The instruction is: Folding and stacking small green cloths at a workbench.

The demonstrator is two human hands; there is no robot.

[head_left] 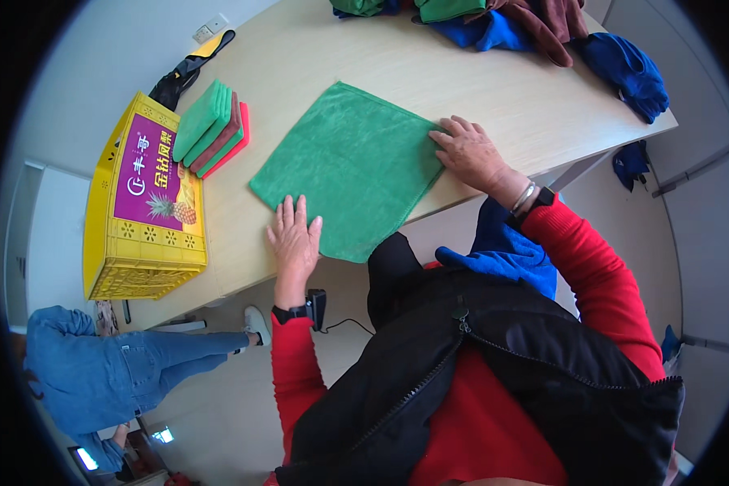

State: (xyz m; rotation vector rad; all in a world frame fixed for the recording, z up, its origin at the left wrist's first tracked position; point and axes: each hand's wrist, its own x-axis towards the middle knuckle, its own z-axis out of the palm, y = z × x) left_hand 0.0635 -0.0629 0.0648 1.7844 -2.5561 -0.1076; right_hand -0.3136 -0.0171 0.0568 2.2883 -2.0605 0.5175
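A green cloth (348, 166) lies spread out flat on the pale wooden table, its near corner hanging over the front edge. My left hand (295, 236) rests on the cloth's near left side with its fingers stretched out. At the right corner, my right hand (474, 151) lies on the cloth, fingers extended and slightly bent. Neither hand grips anything that I can see. Left of the cloth sits a stack of folded cloths (212, 128) in green, brown and red.
A yellow plastic crate (146, 263) with a purple panel stands at the table's left. Crumpled blue, brown and green cloths (494, 31) are heaped at the far edge, with a blue cloth (628, 77) at the right corner. Another blue cloth (506, 247) lies by my lap. A person in denim (138, 368) stands at left.
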